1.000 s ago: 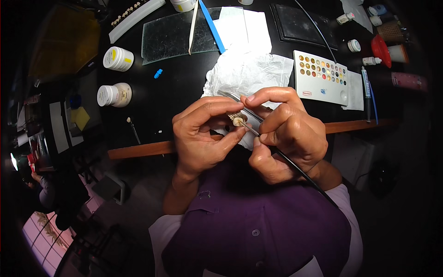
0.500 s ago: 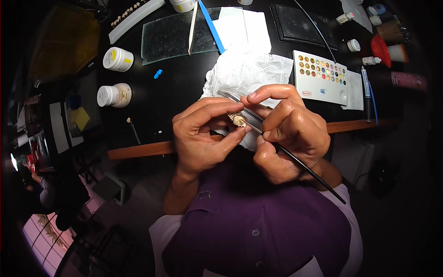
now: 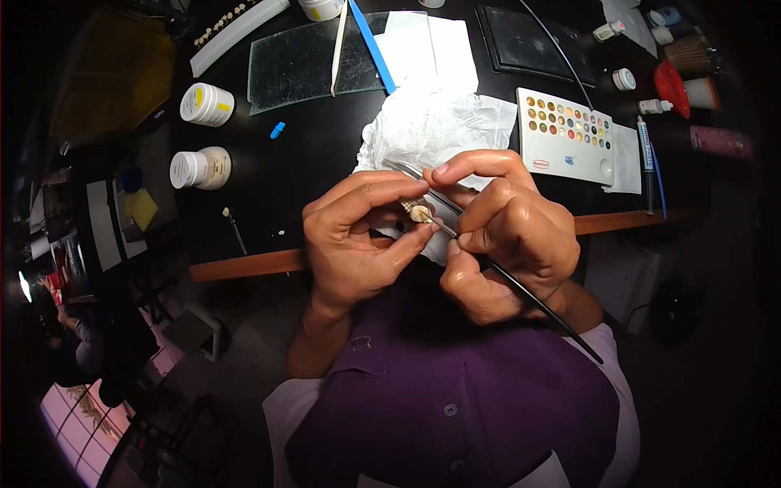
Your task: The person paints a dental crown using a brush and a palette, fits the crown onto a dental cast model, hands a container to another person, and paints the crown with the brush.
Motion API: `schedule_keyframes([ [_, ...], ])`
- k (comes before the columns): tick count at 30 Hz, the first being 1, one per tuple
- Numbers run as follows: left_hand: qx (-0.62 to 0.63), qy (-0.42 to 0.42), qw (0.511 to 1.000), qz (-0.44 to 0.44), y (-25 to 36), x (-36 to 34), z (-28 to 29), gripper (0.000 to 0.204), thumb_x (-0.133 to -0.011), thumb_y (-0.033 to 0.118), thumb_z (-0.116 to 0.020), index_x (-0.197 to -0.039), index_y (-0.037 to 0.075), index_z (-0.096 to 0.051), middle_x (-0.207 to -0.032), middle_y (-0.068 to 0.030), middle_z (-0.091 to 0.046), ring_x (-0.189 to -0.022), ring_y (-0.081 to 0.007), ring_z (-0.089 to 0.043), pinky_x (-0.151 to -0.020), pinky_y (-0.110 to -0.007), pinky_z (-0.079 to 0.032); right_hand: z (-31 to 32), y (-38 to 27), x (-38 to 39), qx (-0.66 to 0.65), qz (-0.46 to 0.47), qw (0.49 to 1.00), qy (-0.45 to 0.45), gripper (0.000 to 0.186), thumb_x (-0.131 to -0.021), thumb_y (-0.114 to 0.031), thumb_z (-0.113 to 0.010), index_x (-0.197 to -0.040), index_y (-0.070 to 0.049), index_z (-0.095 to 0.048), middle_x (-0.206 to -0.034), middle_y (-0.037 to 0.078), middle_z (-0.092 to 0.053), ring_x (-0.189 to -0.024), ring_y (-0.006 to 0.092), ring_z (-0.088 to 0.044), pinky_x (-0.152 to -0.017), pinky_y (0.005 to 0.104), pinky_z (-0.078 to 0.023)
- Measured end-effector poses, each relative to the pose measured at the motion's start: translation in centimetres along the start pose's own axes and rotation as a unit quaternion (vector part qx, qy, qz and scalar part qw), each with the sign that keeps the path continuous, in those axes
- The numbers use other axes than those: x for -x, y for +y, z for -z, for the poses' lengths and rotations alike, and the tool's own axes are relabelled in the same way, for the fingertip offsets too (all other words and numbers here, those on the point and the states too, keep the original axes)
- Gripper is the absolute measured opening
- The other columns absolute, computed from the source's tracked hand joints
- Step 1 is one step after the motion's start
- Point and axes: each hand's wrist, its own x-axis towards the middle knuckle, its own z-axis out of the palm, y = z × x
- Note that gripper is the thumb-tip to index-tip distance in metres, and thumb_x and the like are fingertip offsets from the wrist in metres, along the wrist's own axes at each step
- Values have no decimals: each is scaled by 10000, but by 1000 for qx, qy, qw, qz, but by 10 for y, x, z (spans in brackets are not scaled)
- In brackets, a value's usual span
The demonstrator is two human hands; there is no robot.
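Close in front of my chest, the fingertips of my left hand (image 3: 358, 232) pinch a small cream tooth-shaped crown (image 3: 421, 214). A little piece with a mesh-like surface (image 3: 411, 203) shows just behind it, partly covered by the fingers. My right hand (image 3: 517, 236) grips a thin brush (image 3: 541, 301) with a long black handle, its fine tip meeting the crown. A slim grey metal instrument (image 3: 439, 198) also runs under the right fingers, its curved end pointing up and left; most of it is hidden. Beneath both hands lies crumpled white tissue (image 3: 439, 130).
A palette (image 3: 561, 134) with several coloured wells sits at right. White-lidded jars (image 3: 207, 105) stand left, near a small blue piece (image 3: 277, 130) and a small brush (image 3: 236, 232). A glass plate (image 3: 301, 69) lies behind. The wooden table edge (image 3: 244, 265) runs in front.
The brush and my right hand have shifted slightly left. The crown appears turned a little between my left fingers, showing a smoother, rounder side.
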Motion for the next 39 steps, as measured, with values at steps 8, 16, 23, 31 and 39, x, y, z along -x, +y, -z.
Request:
schedule_keyframes([
  [8,-11,-4,1000,-2,1,0,1,395,-731,-129,-829,-1107,-38,-748,-1085,-148,-717,-909,-146,-739,-771,-229,-624,-1,0,1,-4,2,1000,2,215,-586,68,-643,-660,-48,-478,-639,55,-557,-913,350,-722,-709,347,-556],
  [16,12,2,1000,-11,-3,2,0,389,-731,-128,-834,-1098,-34,-748,-1080,-144,-716,-919,-150,-739,-771,-232,-620,0,4,3,-49,8,999,20,193,-568,59,-624,-664,-41,-490,-636,61,-543,-923,359,-719,-734,369,-574],
  [23,8,-9,1000,-10,-2,-1,-2,389,-730,-133,-833,-1097,-31,-750,-1077,-143,-715,-903,-152,-742,-772,-236,-625,13,0,2,-49,-15,999,0,169,-645,83,-601,-713,-29,-493,-678,83,-555,-984,328,-641,-878,476,-579],
  [31,-9,-6,1000,6,1,1,-3,374,-742,-157,-813,-1090,-39,-746,-1080,-151,-705,-932,-183,-755,-801,-252,-649,93,49,2,178,-107,957,203,146,-885,-51,-820,-1007,5,-763,-1004,67,-649,-840,85,-589,-727,228,-473],
  [39,-16,0,1000,5,0,2,-2,384,-734,-163,-817,-1091,-41,-743,-1084,-153,-698,-942,-190,-755,-803,-258,-650,88,64,0,257,-142,934,204,191,-945,-161,-779,-899,20,-736,-914,87,-679,-801,137,-595,-694,293,-493],
])
